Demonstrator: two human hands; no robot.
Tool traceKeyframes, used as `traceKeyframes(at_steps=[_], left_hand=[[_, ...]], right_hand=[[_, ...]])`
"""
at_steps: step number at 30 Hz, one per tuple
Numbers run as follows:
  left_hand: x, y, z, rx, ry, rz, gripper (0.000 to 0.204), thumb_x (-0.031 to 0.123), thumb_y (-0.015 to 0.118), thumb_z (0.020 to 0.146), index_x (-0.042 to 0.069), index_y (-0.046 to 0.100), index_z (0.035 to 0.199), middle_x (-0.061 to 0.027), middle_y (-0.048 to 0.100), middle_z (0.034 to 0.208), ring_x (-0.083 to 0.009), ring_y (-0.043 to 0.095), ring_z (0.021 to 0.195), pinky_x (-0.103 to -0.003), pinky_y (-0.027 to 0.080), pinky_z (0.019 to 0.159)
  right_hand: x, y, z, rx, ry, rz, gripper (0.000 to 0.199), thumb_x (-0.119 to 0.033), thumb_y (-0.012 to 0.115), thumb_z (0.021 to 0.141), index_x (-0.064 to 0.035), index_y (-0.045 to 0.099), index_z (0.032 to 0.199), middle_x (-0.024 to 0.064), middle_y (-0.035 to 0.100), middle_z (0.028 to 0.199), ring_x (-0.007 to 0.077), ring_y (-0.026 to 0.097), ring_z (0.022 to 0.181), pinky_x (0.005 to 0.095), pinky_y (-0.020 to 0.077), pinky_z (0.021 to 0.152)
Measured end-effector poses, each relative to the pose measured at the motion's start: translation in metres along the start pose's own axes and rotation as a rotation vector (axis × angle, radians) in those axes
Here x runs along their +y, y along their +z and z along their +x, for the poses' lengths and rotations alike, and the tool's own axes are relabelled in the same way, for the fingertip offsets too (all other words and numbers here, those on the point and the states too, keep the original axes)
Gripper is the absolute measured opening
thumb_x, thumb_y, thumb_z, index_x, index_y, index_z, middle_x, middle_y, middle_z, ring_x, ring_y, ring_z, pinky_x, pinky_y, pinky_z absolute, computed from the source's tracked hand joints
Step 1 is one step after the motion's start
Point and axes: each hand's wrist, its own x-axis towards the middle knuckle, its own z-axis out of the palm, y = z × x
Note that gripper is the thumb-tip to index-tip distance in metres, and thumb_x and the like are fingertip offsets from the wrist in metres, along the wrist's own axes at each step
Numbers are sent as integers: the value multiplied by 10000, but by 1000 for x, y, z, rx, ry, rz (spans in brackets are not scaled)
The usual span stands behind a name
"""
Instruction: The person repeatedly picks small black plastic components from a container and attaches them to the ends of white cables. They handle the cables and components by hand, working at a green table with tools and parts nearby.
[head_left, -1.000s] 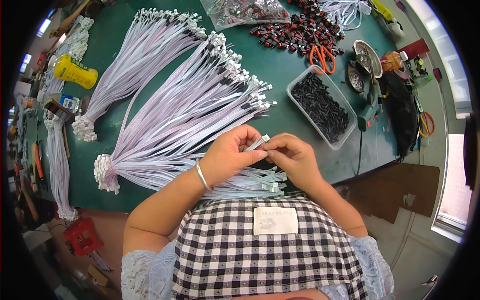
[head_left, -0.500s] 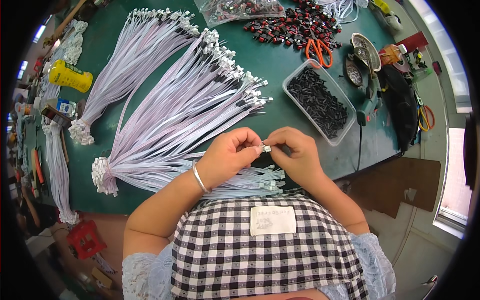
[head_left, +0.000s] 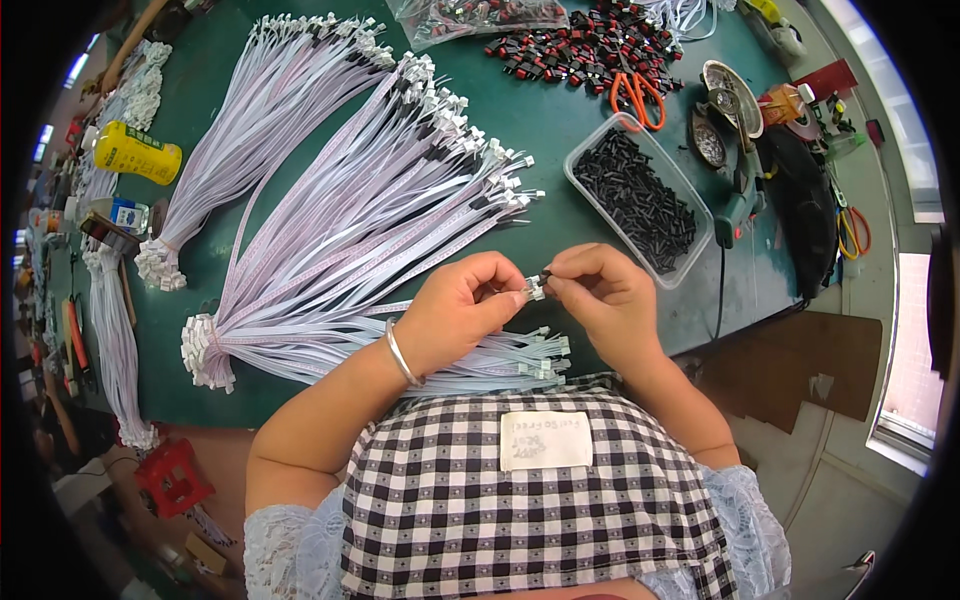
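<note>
My left hand (head_left: 468, 306), with a silver bangle at the wrist, pinches the end of a white cable that has a small white connector (head_left: 534, 290) on it. Close against that connector, my right hand (head_left: 606, 296) holds a small black piece (head_left: 545, 277) between thumb and fingertips; it looks like a short black tube. Beneath my left forearm a fanned bundle of white flat cables (head_left: 310, 240) is tied at its left end, its loose connector ends pointing right. Right of my hands stands a clear plastic tub (head_left: 700, 250) of short black tubes (head_left: 640, 200).
A second white cable bundle (head_left: 250, 140) lies at the far left near a yellow bottle (head_left: 137, 153). Orange-handled scissors (head_left: 637, 100) rest beside a pile of black and red parts (head_left: 590, 50). Metal dishes (head_left: 708, 138) and a green-handled tool (head_left: 738, 212) with a cord are at the right.
My right hand has shifted slightly up and right, and a small black piece now shows at its fingertips beside the connector. My left hand has stayed nearly still.
</note>
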Motion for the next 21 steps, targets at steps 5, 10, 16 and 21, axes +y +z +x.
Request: traceKeyframes(at_steps=[5,10,16,21], left_hand=[[0,0,0,-2,-6,14,75,104,621,873,54,592,922,20,565,799,-48,520,667,-197,449,598],[-1,-1,0,3,3,14,77,102,621,876,53,595,930,18,573,811,-46,524,681,-198,458,611],[-2,-2,0,1,-27,12,86,110,626,877,48,600,932,14,588,825,-45,532,685,-197,461,612],[-5,-1,1,-9,10,68,94,114,633,874,45,599,928,28,586,789,-30,522,657,-190,447,587]], right_hand=[[1,0,-1,-15,-41,-42,88,57,652,777,6,639,847,75,655,893,119,624,796,242,507,696],[1,3,-2,-9,-70,-73,94,56,654,772,0,642,846,75,658,886,124,626,784,244,504,687],[4,3,0,-41,-269,-253,121,61,654,758,-13,643,853,89,660,871,161,637,757,256,510,673],[-5,-2,6,-148,-377,-396,149,64,658,738,-21,641,859,92,649,858,196,640,746,273,510,640]])
